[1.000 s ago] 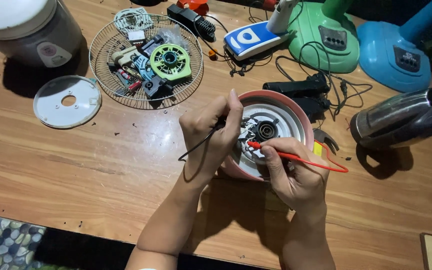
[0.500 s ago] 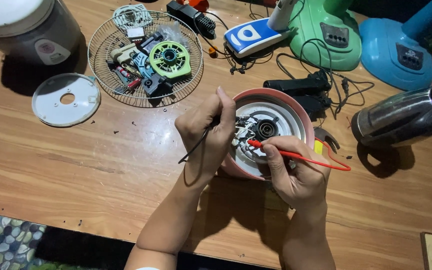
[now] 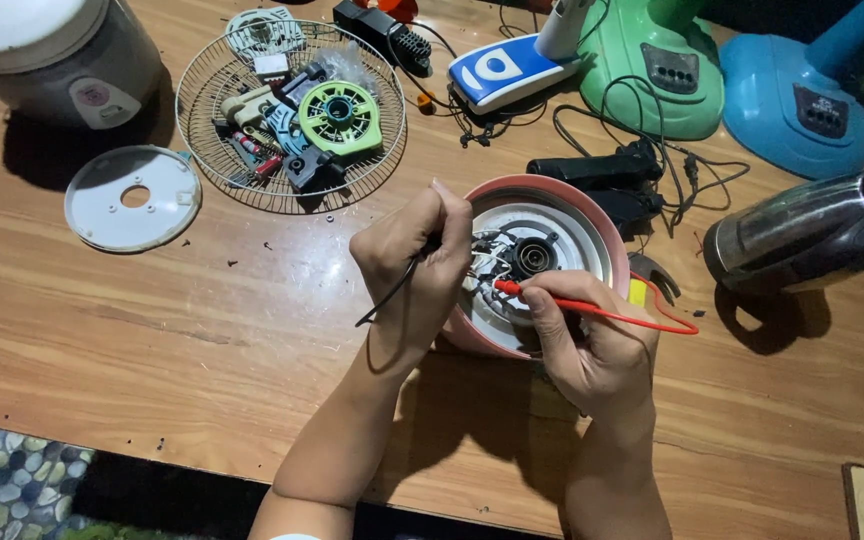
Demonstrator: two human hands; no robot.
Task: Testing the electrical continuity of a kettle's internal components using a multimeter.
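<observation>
With the pink-rimmed appliance base (image 3: 542,268) already opened on the wooden table (image 3: 152,340), your left hand (image 3: 417,262) pinches the black probe (image 3: 392,292) and your right hand (image 3: 582,335) the red probe (image 3: 592,310), both tips on its exposed wiring, so testing looks underway and reassembly remains.

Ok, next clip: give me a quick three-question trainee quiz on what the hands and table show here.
1. True or false: the right hand holds a red probe.
2. What does the left hand hold? A) a spoon B) a black probe C) a cloth
3. What holds the loose parts near the white round plate?

Key
1. True; its tip is inside the pink-rimmed round appliance.
2. B
3. The wire fan guard, with the green round part among them.
</observation>
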